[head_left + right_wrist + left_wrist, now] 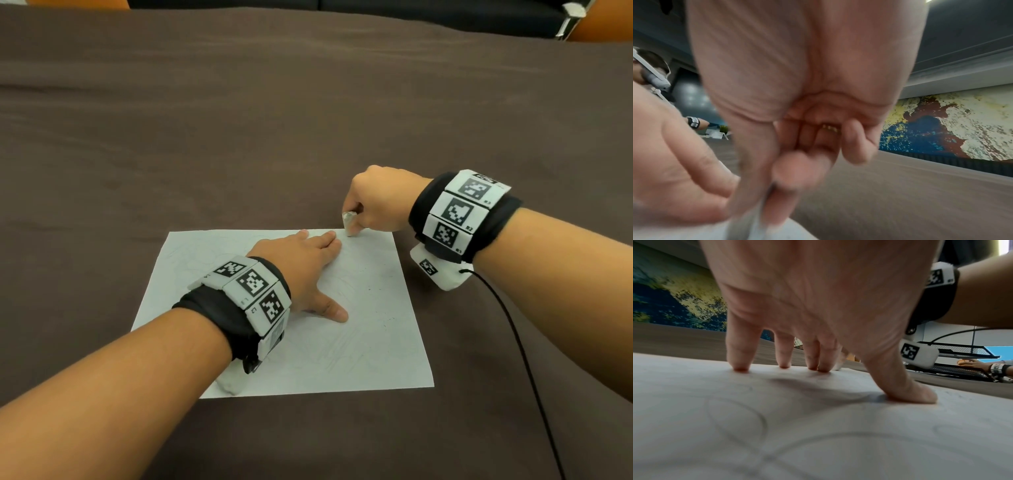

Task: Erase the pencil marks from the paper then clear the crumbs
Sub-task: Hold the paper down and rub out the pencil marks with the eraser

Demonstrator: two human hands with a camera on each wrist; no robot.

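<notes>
A white rectangular sheet of paper (376, 342) lies flat on a dark brown wood-grain table (239, 120), directly before the person. On its left half the left hand (305, 267) presses down, fingers straight and thumb spread, pinning the sheet. Faint grey pencil marks (740, 420), loops and scribbles, remain across much of the page, so erasing looks only partly done. Tiny dark eraser crumbs (380, 310) speckle the right half, not yet cleared. At the far right corner the right hand (376, 202) pinches a small white eraser (348, 222) against the paper's edge. A thin black cable (513, 329) trails from the right wrist, beside the sheet.
</notes>
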